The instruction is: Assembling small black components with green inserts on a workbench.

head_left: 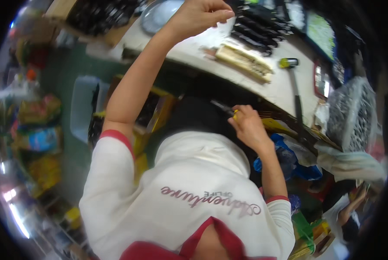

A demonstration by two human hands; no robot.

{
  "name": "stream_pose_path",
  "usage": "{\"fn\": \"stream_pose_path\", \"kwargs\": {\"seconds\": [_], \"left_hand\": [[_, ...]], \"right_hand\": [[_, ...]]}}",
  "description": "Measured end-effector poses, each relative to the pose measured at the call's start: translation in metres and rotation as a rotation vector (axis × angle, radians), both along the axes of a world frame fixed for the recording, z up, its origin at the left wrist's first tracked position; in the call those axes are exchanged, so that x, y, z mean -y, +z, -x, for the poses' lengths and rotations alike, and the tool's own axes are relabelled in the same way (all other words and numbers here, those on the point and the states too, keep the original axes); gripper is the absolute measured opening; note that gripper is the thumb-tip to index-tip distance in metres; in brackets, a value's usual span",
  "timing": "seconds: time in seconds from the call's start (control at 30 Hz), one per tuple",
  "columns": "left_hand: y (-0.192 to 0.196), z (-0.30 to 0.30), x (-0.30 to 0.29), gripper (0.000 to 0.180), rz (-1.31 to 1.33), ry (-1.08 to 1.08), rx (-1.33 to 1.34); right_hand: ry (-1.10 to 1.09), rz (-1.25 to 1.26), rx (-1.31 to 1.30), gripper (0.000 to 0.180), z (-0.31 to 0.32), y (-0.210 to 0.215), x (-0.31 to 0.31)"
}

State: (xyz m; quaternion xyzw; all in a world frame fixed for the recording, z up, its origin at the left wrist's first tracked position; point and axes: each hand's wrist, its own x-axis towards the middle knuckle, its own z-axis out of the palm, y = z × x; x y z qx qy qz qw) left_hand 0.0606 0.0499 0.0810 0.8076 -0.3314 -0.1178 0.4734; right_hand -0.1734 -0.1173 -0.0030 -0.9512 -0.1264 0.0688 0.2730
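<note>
My left hand (202, 17) is raised over the far edge of the white worktable (189, 47), between a round metal dish (148, 21) and a stack of dark strips (256, 32). Its fingers are curled together, and I cannot make out whether anything is in them. Lower down, beside my lap, my right hand (251, 128) grips a small hand tool (222, 106) with yellow on its handle and a thin metal end pointing left. Its exact kind is blurred. A cream-coloured grooved block (244, 62) lies on the table between the hands and the strips.
A mallet (295, 82) with a yellow and black head lies on the table's right side. Beyond it sits a clear bag of small grey parts (354, 115). A pale plastic bin (81, 108) stands on the green floor at left; a blue plastic bag (308, 172) lies at right.
</note>
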Motion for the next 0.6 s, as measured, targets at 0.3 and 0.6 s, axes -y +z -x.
{"fn": "stream_pose_path", "kwargs": {"seconds": [0.3,0.6], "left_hand": [[0.005,-0.031,0.154,0.04,-0.455,-0.21,0.845],[-0.013,-0.03,0.157,0.033,-0.355,-0.319,0.74]], "right_hand": [[-0.051,0.007,0.032,0.019,0.014,-0.005,0.012],[-0.062,-0.015,0.001,0.019,0.012,-0.003,0.017]]}}
